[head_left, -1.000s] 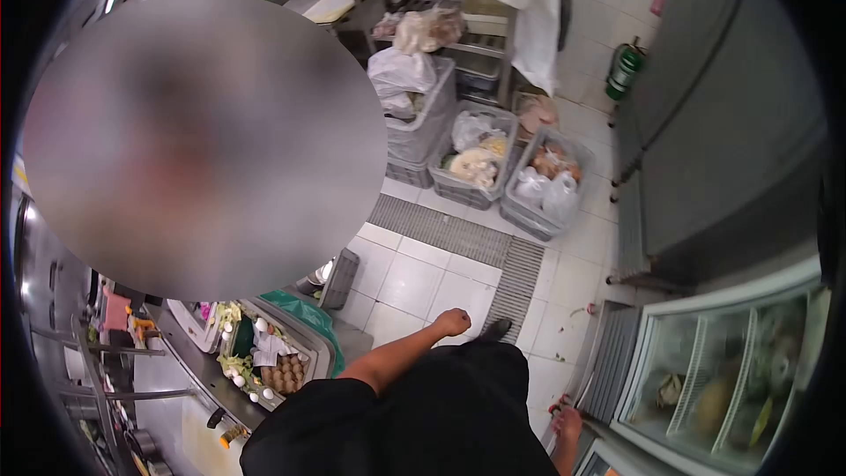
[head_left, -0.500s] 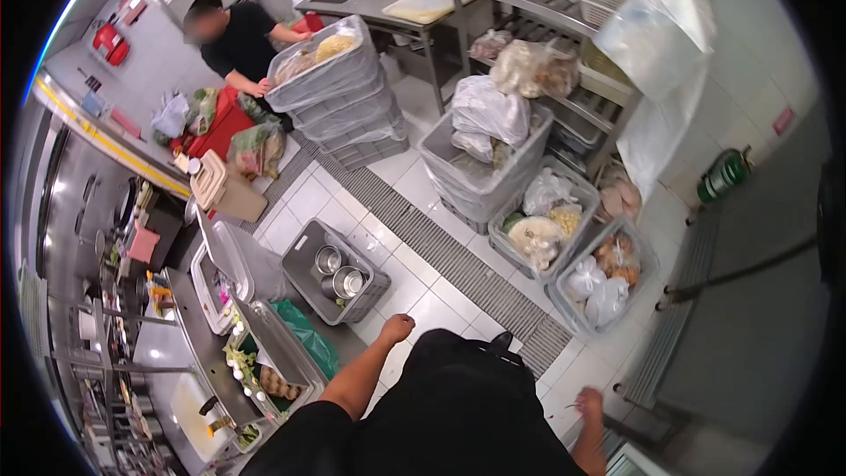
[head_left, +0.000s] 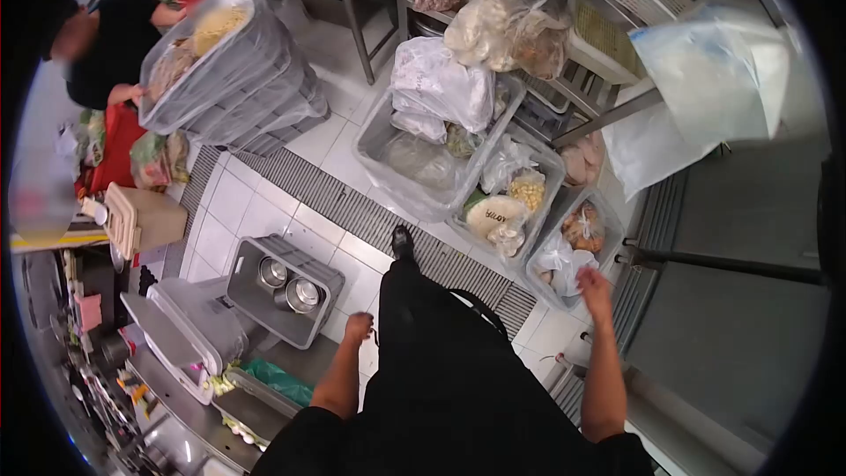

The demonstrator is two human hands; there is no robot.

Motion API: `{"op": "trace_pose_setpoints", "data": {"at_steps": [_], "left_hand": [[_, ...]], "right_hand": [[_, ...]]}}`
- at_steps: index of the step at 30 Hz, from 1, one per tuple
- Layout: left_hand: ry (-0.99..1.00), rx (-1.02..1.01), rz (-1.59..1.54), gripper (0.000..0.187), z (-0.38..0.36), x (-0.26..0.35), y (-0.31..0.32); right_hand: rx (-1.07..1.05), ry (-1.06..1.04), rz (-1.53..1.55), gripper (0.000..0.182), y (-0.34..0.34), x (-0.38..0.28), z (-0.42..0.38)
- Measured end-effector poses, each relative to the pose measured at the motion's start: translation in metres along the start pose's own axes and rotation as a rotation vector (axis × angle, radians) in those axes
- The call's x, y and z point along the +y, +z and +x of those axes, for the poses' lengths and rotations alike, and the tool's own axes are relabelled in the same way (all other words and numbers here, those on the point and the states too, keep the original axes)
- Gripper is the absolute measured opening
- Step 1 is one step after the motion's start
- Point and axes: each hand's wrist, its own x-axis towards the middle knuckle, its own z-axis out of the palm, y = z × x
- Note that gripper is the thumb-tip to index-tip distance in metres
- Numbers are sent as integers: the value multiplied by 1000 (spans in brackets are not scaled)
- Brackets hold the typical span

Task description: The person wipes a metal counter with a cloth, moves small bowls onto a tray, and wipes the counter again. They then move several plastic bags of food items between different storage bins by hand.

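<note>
I am walking across a tiled kitchen floor, one foot (head_left: 403, 241) stepping onto the floor drain grate (head_left: 352, 207). My left hand (head_left: 358, 328) swings at my side with its fingers curled and nothing in it. My right hand (head_left: 594, 283) is out to the right with the fingers loosely spread and empty, just above a grey crate (head_left: 568, 256) holding white bags and packed food. Ahead stand more grey crates (head_left: 414, 172) filled with plastic-wrapped produce.
A grey bin (head_left: 282, 286) with metal pots sits on the floor at my left. A counter (head_left: 176, 361) with trays runs along the left. Another person in black (head_left: 110, 40) stands by stacked wrapped crates (head_left: 233, 66). A steel shelf rack (head_left: 564, 44) and a steel cabinet (head_left: 749, 300) stand to the right.
The view has swung right and forward toward the crates. My right hand has lifted from beside my hip toward the crate of bags. My left arm has swung back to my side.
</note>
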Motion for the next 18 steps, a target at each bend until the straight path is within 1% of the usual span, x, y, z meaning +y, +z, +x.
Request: {"op": "trace_pose_setpoints", "data": {"at_steps": [1, 2, 3, 4, 5, 6, 7, 9, 11, 13, 15, 16, 17, 18], "left_hand": [[113, -76, 72, 22, 45, 9, -11], [176, -192, 313, 18, 96, 20, -24], [158, -116, 191, 20, 73, 76, -25], [222, -120, 112, 24, 73, 112, -29], [207, -95, 98, 26, 58, 161, -28], [202, -77, 62, 27, 51, 201, -27], [227, -97, 5, 27, 42, 235, -26], [264, -130, 24, 28, 46, 281, -23], [301, -139, 77, 30, 50, 314, -13], [343, -153, 125, 30, 57, 333, 3], [391, -157, 173, 30, 73, 344, 22], [535, -123, 233, 28, 83, 344, 32], [679, -84, 291, 27, 80, 351, 41], [660, -101, 307, 27, 79, 360, 50]], "right_hand": [[-16, 121, -82, 18, 13, 26, -9], [-29, 238, -39, 19, 31, 36, -25], [-96, 308, -25, 23, 44, 43, -46], [-140, 454, -13, 24, 56, 43, -64], [-169, 516, 10, 20, 64, 58, -82], [-175, 704, -7, 18, 75, 54, -95], [-188, 800, -26, 16, 81, 64, -107], [-100, 925, 59, 16, 93, 50, -116], [-57, 924, 129, 17, 101, 44, -111], [-8, 914, 204, 18, 106, 39, -100], [-13, 804, 163, 17, 114, 27, -72], [-7, 745, 183, 17, 118, 12, -57], [-6, 736, 200, 17, 123, 6, -42], [-13, 707, 225, 17, 126, 1, -26]]}}
